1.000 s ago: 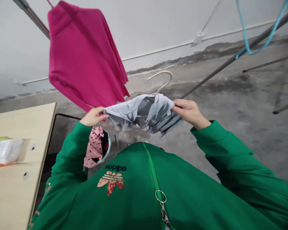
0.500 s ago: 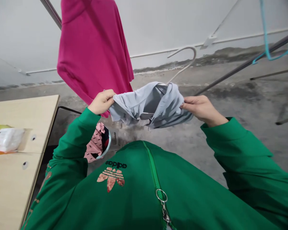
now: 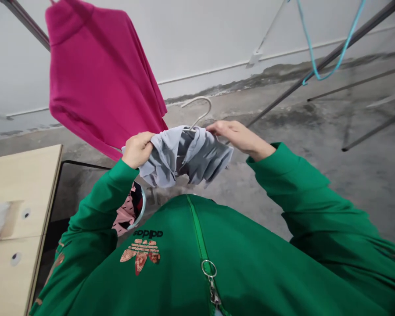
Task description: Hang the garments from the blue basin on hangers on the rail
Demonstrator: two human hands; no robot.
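Right hand (image 3: 238, 135) has shifted nearer the hanger hook (image 3: 210, 108), grip unclear; left hand (image 3: 137, 150) clutches grey garment (image 3: 204, 160).

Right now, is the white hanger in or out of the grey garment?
In. The white hanger shows its hook sticking out of the grey garment, which is bunched between the left hand and right hand.

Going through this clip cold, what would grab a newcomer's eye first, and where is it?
Most likely the vivid pink top hanging at upper left against the pale wall. Next comes the bright green jacket filling the bottom of the view. Between them, near the center, the left hand and right hand are at a bunched grey garment, with a white hook rising from it.
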